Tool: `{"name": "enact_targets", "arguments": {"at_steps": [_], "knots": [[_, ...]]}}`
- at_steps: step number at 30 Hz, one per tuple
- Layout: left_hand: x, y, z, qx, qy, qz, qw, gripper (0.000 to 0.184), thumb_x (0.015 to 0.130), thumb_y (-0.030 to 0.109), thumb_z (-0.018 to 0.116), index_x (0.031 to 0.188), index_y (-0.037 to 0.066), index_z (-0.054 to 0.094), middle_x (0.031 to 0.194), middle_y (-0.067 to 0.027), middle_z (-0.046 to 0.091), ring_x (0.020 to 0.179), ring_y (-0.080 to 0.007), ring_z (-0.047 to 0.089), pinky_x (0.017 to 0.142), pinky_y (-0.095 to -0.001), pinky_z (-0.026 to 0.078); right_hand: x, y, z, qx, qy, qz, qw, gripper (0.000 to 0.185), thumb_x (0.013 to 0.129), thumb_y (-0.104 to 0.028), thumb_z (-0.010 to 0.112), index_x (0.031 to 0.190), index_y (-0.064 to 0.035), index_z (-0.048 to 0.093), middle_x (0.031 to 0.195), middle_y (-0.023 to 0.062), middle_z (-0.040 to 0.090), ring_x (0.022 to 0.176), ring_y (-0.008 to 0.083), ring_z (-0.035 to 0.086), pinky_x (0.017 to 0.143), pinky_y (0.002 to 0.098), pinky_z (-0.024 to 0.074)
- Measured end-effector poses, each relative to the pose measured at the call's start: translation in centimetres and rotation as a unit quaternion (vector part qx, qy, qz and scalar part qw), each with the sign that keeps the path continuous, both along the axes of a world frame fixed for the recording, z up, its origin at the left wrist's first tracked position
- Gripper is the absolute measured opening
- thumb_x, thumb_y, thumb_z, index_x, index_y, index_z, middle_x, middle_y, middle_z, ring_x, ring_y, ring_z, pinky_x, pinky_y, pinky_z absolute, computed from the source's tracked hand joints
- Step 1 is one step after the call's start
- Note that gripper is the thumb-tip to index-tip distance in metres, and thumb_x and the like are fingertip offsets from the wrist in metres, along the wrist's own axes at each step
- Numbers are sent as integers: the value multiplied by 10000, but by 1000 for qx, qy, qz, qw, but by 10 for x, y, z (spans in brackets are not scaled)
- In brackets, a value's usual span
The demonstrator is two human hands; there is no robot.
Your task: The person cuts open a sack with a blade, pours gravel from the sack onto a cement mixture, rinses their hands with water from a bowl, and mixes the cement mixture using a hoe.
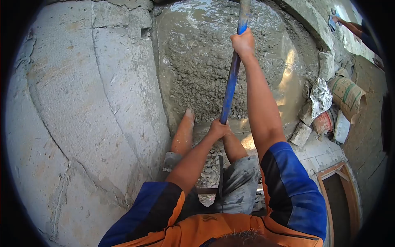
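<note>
A long pole handle (232,82), painted blue and scuffed, slants up and away in front of me. My left hand (219,128) is wrapped round its near end, close to my knees. Farther up, my right hand (243,42) grips the same handle, with its arm stretched out. The tool's head lies beyond the top edge, so its kind does not show. Under the handle spreads wet grey concrete mix (201,78), lumpy with gravel in the middle and watery at the far side. One bare foot (189,115) stands at the mix's near edge.
A rough concrete wall (90,103) rises along the left. At right are a cement sack (345,95), a silvery crumpled bag (321,98), a red bucket (323,123) and a concrete block (301,134). A wooden frame (322,193) lies lower right. Another person's arm (349,26) reaches in at upper right.
</note>
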State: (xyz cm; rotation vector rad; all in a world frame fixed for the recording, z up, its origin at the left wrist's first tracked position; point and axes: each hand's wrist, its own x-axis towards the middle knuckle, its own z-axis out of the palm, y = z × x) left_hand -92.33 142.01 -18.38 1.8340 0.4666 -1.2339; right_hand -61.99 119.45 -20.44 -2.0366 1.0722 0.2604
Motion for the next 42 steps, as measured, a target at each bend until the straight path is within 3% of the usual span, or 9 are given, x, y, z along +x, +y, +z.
{"name": "enact_targets", "arguments": {"at_steps": [2, 5, 8, 14, 20, 25, 31, 36, 42], "knots": [[3, -3, 15, -64, 156, 67, 983, 152, 761, 128, 720, 859, 50, 635, 678, -27, 601, 547, -110, 557, 504, -308, 457, -25, 10, -32, 0, 34, 12, 999, 357, 747, -140, 600, 1057, 29, 551, 936, 272, 669, 901, 414, 667, 809, 447, 519], [-53, 21, 53, -87, 161, 131, 974, 151, 763, 148, 722, 838, 63, 623, 597, -7, 554, 501, -99, 530, 449, -287, 408, -53, 34, -28, 4, 92, 16, 996, 342, 760, -127, 588, 1059, 33, 550, 963, 279, 663, 935, 425, 658, 837, 463, 509], [-52, 63, 155, -4, 189, 16, 982, 162, 741, 131, 702, 868, 68, 624, 651, -13, 570, 527, -108, 537, 465, -300, 413, -101, 56, 14, 62, 131, -26, 989, 344, 754, -120, 598, 1057, 36, 547, 963, 275, 661, 942, 426, 654, 842, 458, 504], [1, 149, 345, 143, 192, -178, 954, 252, 732, 197, 682, 939, 53, 672, 804, -165, 677, 759, -277, 675, 705, -392, 509, -188, 101, 132, 255, 44, -258, 931, 194, 779, -45, 608, 919, 14, 486, 633, 109, 560, 486, 205, 575, 435, 356, 464], [14, 204, 447, 284, 210, -319, 879, 344, 689, 261, 709, 985, 87, 693, 850, -208, 684, 854, -378, 670, 771, -454, 525, -256, 149, 211, 378, 44, -380, 843, 294, 753, 59, 572, 1001, -33, 444, 680, 91, 543, 472, 173, 537, 418, 308, 450], [41, 149, 346, 234, 44, -399, 886, 229, 702, 177, 683, 903, 78, 638, 796, -212, 662, 802, -422, 644, 712, -489, 504, -233, 50, 208, 284, -22, -463, 839, 250, 749, 43, 572, 953, 5, 432, 668, 95, 541, 483, 178, 546, 419, 322, 459], [75, -24, 116, 50, -59, -396, 915, 216, 780, 147, 595, 974, 65, 642, 847, -257, 658, 858, -449, 634, 765, -516, 493, -199, -163, 49, 81, 2, -395, 915, 148, 756, -78, 620, 753, 57, 560, 636, 132, 618, 519, 218, 613, 482, 372, 502], [76, -8, 154, 37, 55, -386, 920, 211, 763, 148, 598, 908, 3, 647, 848, -285, 650, 848, -461, 635, 748, -496, 498, -231, -129, -35, 103, 134, -384, 908, 119, 746, -68, 586, 737, 46, 618, 640, 158, 626, 519, 230, 603, 477, 404, 475], [62, 80, 306, 133, 118, -380, 908, 197, 725, 129, 618, 858, -16, 625, 752, -249, 636, 714, -393, 639, 683, -438, 493, -282, 20, 71, 188, 107, -439, 872, 135, 740, -52, 560, 751, 82, 577, 617, 183, 615, 519, 288, 639, 512, 415, 502]]}}
